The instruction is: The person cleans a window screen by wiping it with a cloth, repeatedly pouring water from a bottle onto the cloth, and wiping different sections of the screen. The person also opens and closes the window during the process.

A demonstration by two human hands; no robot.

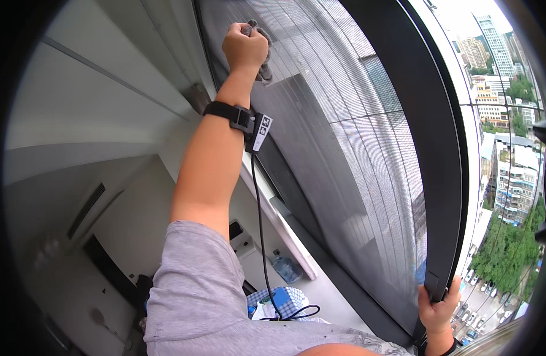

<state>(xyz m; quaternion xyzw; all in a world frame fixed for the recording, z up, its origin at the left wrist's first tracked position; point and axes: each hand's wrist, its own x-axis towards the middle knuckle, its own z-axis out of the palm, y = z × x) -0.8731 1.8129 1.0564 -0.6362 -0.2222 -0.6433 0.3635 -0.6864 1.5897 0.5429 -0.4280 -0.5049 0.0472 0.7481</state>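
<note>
My left hand (246,46) is raised at the top of the view, closed around a fuzzy grey cloth (265,73). The cloth lies against the upper part of a window's mesh screen (308,129). A black strap with a small cabled device (259,132) sits on my left wrist. At the lower right, my right hand (437,307) grips the lower end of the dark window frame (442,169), thumb on the inner side and fingers around the outer edge. Part of that grip is hidden behind the frame.
Beyond the frame, thin wires (506,105) cross the outside, with buildings, trees and parked cars far below. A white sill (277,222) runs beside the screen. Below are a blue water bottle (287,269) and a checked cloth (297,298). A black cable (260,213) hangs from the wrist device.
</note>
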